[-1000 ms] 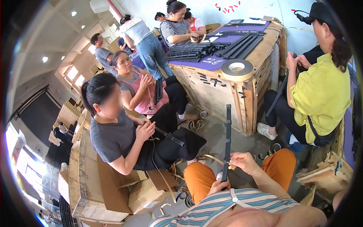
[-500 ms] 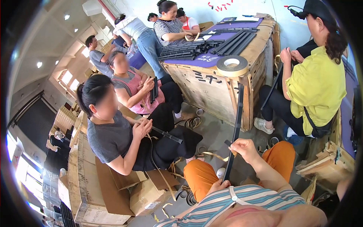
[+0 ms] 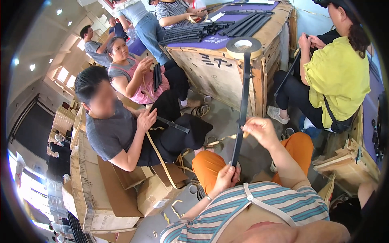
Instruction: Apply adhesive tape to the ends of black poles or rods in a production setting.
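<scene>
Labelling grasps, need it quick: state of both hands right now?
Left hand: closed, holding the lower end of the black strip.
Right hand: fingers pinched beside the strip, apparently on a small tan piece.

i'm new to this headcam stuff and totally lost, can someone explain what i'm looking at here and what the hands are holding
There is no machine here: a person works bare-handed. The view comes from the left of two fisheye cameras on that person's head, looking down, so straight edges bend near the rim.

The left hand grips the near end of a long black strip. The right hand is beside the strip; whether its fingers pinch anything is too small to tell.

Beyond them, a wooden crate serves as a table. On it lie a purple mat, more black strips and a roll of tape. Other people sit or stand around.
</scene>
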{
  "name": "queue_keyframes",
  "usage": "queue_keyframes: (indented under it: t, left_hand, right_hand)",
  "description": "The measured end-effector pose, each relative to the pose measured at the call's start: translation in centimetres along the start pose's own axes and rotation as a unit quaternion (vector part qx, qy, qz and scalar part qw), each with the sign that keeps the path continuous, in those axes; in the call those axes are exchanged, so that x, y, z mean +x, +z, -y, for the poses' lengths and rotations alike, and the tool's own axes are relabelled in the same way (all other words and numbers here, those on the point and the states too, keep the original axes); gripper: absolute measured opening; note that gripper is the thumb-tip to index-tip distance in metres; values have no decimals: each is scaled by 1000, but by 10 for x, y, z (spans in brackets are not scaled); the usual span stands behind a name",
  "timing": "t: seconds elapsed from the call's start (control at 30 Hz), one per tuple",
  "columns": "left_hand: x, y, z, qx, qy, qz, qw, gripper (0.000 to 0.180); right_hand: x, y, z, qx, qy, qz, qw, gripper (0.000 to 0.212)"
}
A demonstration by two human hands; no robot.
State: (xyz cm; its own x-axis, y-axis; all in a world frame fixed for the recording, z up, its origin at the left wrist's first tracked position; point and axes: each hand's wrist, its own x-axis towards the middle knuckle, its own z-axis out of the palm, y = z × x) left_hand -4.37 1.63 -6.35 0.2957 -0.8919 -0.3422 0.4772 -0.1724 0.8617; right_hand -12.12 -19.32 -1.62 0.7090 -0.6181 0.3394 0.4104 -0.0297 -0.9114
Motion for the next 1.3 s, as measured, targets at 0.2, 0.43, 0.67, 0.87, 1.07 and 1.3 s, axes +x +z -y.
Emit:
queue_keyframes:
  t: [0.2, 0.43, 0.67, 0.87, 1.07, 1.3]
  left_hand:
    - [18, -5, -56, 99, 105, 21, 989, 52]
    - [22, 7, -82, -26, 80, 73, 994, 58]
    - [19, 11, -85, -31, 105, 81, 991, 64]
    - [21, 10, -91, -24, 117, 75, 990, 67]
    - [22, 9, -91, -28, 114, 93, 989, 70]
    - [23, 8, -86, -41, 122, 92, 987, 72]
  right_hand:
    - [-1, 11, 35, -53, 56, -12, 997, 15]
    - [3, 29, 38, -65, 34, 15, 997, 18]
    - [-2, 45, 35, -96, 23, -10, 995, 22]
    - [3, 52, 30, -99, 36, -39, 994, 23]
    - [5, 57, 24, -102, 20, -42, 994, 23]
    - [4, 57, 19, -101, 28, -48, 993, 24]
